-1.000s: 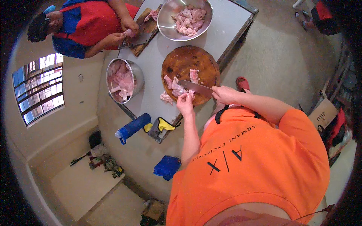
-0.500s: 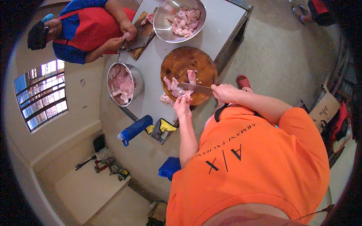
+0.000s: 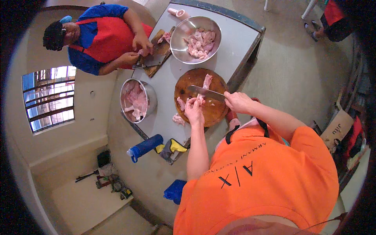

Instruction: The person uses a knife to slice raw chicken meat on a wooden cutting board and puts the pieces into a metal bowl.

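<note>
My right hand (image 3: 237, 102) is closed round the handle of a knife (image 3: 209, 93), whose blade lies across a strip of raw meat (image 3: 207, 81). The near end of that strip is pinched in the fingers of my left hand (image 3: 194, 111). Both are over a round wooden chopping board (image 3: 217, 111), stained dark in places. A smaller meat piece (image 3: 180, 103) rests on the board's left part. Beside the board, on the table, lies a pale lump of meat (image 3: 178, 119).
On the grey table (image 3: 239, 44) stand a wide steel bowl (image 3: 177, 42) and a steel pot (image 3: 151, 102), both holding raw meat. A co-worker in a red apron (image 3: 111, 37) handles meat over a wooden board (image 3: 152, 71). A blue bottle (image 3: 145, 147) and cloth (image 3: 167, 150) sit at the corner.
My left hand now grips the strip of meat under the blade instead of the pieces at the board's lower left. The view has shifted, showing a pink-and-white object at the table's far end.
</note>
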A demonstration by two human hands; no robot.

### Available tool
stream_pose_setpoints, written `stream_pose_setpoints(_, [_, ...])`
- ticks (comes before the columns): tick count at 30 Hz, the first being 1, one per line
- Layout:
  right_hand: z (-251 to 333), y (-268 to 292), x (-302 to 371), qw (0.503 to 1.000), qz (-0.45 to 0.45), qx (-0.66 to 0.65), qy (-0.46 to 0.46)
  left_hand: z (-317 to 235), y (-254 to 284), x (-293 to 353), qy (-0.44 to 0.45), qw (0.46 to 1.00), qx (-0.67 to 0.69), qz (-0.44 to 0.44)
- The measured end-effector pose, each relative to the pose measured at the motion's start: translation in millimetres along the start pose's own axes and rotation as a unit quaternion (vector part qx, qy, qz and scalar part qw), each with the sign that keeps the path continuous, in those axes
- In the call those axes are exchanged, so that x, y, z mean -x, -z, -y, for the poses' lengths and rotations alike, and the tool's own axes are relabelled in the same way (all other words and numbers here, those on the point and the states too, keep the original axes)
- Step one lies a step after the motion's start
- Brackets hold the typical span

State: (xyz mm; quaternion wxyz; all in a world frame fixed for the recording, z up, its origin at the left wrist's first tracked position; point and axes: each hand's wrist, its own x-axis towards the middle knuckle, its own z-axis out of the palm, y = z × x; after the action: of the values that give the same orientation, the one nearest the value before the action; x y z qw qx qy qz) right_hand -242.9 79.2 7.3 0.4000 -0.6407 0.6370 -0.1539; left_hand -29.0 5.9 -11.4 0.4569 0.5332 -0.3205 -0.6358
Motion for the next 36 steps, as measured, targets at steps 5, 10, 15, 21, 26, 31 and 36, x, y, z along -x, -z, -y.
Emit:
stream_pose_setpoints(5, [-3,-4,6,0.999,0.01,-0.039,-0.031,23,17,12,0.075,0.993,0.021,-0.084])
stream_pose_setpoints(10, [-10,-20,21,0.996,0.025,-0.062,-0.06,26,34,16,0.105,0.994,0.016,-0.033])
stream_pose_setpoints(15, [-8,-18,31,0.995,0.059,-0.053,-0.064,29,26,11,0.103,0.987,-0.102,-0.068])
stream_pose_setpoints(21, [6,-9,40,0.991,0.112,-0.04,-0.067,24,22,17,0.074,0.978,-0.175,-0.085])
stream_pose_setpoints(26, [17,-7,47,0.989,0.12,-0.027,-0.082,26,24,21,0.088,0.975,-0.199,-0.053])
stream_pose_setpoints(31, [31,-3,56,0.988,0.113,-0.02,-0.104,20,21,32,0.148,0.97,-0.187,-0.044])
stream_pose_setpoints(36, [45,-9,62,0.985,0.119,0.02,-0.124,21,31,28,0.151,0.965,-0.216,0.003])
